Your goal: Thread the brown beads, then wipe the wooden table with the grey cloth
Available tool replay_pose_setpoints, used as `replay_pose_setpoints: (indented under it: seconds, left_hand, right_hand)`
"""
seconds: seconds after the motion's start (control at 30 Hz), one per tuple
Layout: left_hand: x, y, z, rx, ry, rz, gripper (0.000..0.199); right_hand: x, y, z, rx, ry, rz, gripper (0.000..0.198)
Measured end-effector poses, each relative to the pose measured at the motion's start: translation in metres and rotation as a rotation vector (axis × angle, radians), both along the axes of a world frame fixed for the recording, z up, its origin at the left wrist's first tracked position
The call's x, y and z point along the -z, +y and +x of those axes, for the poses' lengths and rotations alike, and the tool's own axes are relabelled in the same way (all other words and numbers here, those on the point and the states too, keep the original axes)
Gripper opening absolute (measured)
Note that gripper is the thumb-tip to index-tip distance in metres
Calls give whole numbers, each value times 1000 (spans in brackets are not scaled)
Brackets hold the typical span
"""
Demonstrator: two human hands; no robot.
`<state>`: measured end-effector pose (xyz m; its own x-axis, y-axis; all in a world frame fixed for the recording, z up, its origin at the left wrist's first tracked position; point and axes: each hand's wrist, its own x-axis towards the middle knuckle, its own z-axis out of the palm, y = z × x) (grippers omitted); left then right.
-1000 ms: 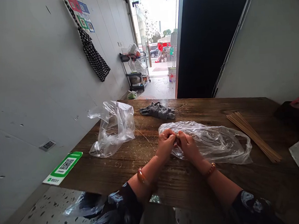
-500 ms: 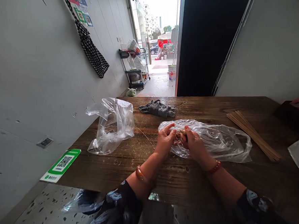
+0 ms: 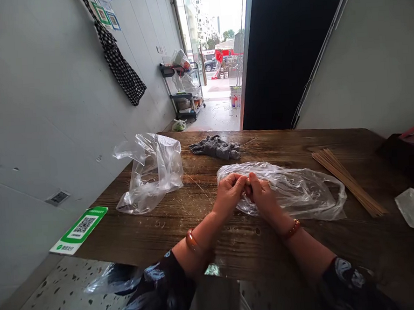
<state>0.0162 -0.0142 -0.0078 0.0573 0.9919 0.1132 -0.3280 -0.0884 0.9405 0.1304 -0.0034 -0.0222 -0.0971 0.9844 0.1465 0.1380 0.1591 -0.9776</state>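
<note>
While a small piece [image 3: 248,182] is pinched between fingertips of left hand [image 3: 230,191] and right hand [image 3: 264,196] above the clear bag [image 3: 302,193], its handling is judged unfinished.

Daylight reaches me through the doorway [image 3: 218,56] at the far end, with a car [image 3: 209,65], pale buildings [image 3: 202,22] and a red-trimmed canopy [image 3: 229,45] outside. The left wall [image 3: 50,113] is pale and pocked, with a socket [image 3: 57,198] low down and a checked cloth [image 3: 122,66] hanging. Beyond it I see a loaded cart [image 3: 182,96]. A bucket [image 3: 236,98] stands by the door's right edge, next to a tall black panel [image 3: 291,47]. Cables [image 3: 315,66] run down between that and the grey right wall [image 3: 380,60]. Dark wood makes up the table [image 3: 156,242]; the floor [image 3: 47,295] beside it is speckled.
</note>
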Motion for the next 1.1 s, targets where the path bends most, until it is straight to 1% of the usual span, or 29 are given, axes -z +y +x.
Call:
replay_pose_setpoints:
  seconds: [0.07,0.1,0.2,0.27,0.37,0.47,0.57,0.63,0.7,0.77,0.83,0.87,0.9,0.93,1.0,1.03,1.1]
  left_hand:
    - [0,-1,0,-15,9,13,41]
    - [0,-1,0,-22,21,24,39]
    - [-1,-2,-1,-37,80,62,34]
    - [-3,-3,-1,-54,128,81,30]
    - [-8,-6,-1,-91,213,131,25]
    - [-12,-8,-2,-147,321,222,22]
    - [-12,-7,-3,-181,376,255,22]
    - [-10,-5,-3,-147,325,205,25]
    - [-7,-2,-2,-61,199,117,31]
    - [-5,0,-2,-4,48,28,36]
    - [-5,2,-2,-14,-69,-35,40]
    - [-6,3,-3,-31,-107,-56,42]
    - [-6,3,-3,-39,-132,-74,43]
    - [-7,3,-4,-37,-148,-87,44]
    - [-6,3,-4,-18,-163,-98,44]
    - [-6,3,-4,-9,-164,-97,44]
    - [-5,2,-4,-4,-160,-89,44]
  right_hand:
    - [-2,-1,-2,-12,46,-36,60]
    - [-3,-3,-3,-23,96,-78,60]
    - [-10,-7,-5,-101,310,-257,58]
    - [-14,-10,-5,-161,417,-345,57]
    - [-20,-11,-4,-228,511,-452,58]
    - [-24,-11,-2,-294,596,-576,59]
    - [-25,-11,0,-346,605,-625,60]
    - [-25,-11,1,-336,557,-574,60]
    - [-24,-10,2,-268,426,-445,61]
    - [-24,-10,5,-145,179,-207,61]
    - [-25,-10,8,-32,-145,89,57]
    - [-25,-10,10,4,-299,222,53]
    - [-24,-9,12,26,-432,326,47]
    - [-23,-9,13,37,-540,396,43]
    - [-20,-9,14,40,-675,471,38]
    - [-18,-9,14,44,-701,492,38]
    - [-13,-7,11,54,-669,512,39]
